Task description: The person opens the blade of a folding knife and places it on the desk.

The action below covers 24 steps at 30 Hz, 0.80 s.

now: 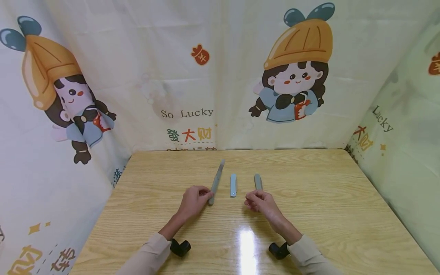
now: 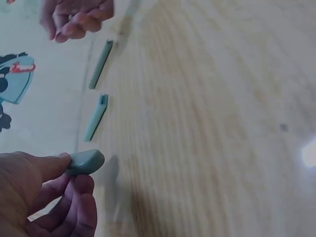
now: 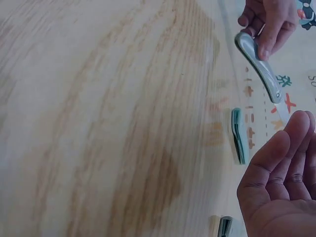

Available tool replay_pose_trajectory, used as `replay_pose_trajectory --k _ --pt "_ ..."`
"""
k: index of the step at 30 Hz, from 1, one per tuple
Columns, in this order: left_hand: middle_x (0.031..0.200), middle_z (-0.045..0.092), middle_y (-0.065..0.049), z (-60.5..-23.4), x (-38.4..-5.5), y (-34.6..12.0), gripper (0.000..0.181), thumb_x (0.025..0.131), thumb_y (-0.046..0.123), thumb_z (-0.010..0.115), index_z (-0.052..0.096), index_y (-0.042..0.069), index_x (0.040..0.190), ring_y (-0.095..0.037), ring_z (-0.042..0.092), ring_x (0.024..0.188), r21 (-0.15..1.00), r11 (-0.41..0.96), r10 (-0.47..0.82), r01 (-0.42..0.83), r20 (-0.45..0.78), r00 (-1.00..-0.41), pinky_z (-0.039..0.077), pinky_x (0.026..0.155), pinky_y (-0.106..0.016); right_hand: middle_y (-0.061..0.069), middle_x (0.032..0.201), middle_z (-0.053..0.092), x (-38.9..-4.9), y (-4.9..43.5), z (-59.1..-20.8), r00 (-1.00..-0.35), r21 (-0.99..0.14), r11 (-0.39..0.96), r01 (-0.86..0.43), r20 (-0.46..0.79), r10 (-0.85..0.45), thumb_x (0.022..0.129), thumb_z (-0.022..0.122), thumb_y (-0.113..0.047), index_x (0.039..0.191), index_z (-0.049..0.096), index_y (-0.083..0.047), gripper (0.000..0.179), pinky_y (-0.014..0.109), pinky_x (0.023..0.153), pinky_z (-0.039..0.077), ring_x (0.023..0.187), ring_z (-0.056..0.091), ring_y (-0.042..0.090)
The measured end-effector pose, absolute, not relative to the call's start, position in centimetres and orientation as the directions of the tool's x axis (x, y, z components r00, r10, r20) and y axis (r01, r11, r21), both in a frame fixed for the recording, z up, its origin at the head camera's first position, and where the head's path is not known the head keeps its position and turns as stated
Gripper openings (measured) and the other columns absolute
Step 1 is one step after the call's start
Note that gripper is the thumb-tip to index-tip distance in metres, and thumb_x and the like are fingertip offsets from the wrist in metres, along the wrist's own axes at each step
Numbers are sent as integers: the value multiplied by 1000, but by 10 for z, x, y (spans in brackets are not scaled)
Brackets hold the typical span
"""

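My left hand (image 1: 195,200) pinches the handle end of an unfolded folding knife (image 1: 216,180) between thumb and fingers, the knife slanting with its tip toward the back. In the right wrist view its grey-green handle (image 3: 259,66) and part of its pale blade (image 3: 283,109) show; the tip is hidden behind my right fingers. A light blue folded knife (image 1: 233,185) lies between the hands. Beyond my right hand (image 1: 264,206) is a grey folded knife (image 1: 258,181), its near end overlapped by the fingers. That hand holds nothing, fingers loosely bent.
All of this is over a wood-grain table (image 1: 309,183). A printed cloth (image 1: 233,76) with cartoon figures hangs along its back and sides. A black wrist-worn device (image 1: 180,248) sits by the left cuff, and a similar device (image 1: 278,251) by the right.
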State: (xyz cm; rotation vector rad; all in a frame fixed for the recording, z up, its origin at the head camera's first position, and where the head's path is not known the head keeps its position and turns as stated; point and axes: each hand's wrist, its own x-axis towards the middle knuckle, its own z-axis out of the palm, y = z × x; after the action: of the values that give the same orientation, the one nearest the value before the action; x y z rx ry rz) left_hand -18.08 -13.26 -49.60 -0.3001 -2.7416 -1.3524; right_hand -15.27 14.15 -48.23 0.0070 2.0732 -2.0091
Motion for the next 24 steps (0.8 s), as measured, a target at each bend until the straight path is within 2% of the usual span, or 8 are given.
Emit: replay_pose_trajectory --k 4,13,19,24 --pt "78 72 1 -498 -190 -135 12 94 14 74 79 3 92 -9 63 69 823 546 136 159 101 -986 51 61 -27 10 92 70 -152 142 -485 -961 -984 60 170 -178 -210 105 59 -21 108 65 8 29 33 76 55 84 66 23" --pt "66 68 -5 -496 -203 -130 16 96 9 71 77 -4 88 -21 64 61 856 504 154 110 36 -987 46 55 -27 11 94 70 -149 142 -485 -948 -981 88 175 -192 -253 106 57 -22 108 63 7 30 33 78 54 86 66 23" --pt "64 68 -2 -497 -208 -126 18 96 11 72 78 -1 86 -14 62 58 841 540 115 29 -39 -993 44 52 -25 11 97 70 -147 141 -487 -942 -979 58 194 -202 -267 105 57 -22 108 63 6 28 36 80 55 85 67 22" --pt "64 68 -4 -496 -211 -128 18 96 11 72 77 -2 84 -16 65 56 844 537 101 -12 -78 -992 48 50 -24 12 98 69 -147 142 -489 -941 -981 49 188 -194 -277 106 56 -21 110 62 7 29 37 82 55 86 66 23"
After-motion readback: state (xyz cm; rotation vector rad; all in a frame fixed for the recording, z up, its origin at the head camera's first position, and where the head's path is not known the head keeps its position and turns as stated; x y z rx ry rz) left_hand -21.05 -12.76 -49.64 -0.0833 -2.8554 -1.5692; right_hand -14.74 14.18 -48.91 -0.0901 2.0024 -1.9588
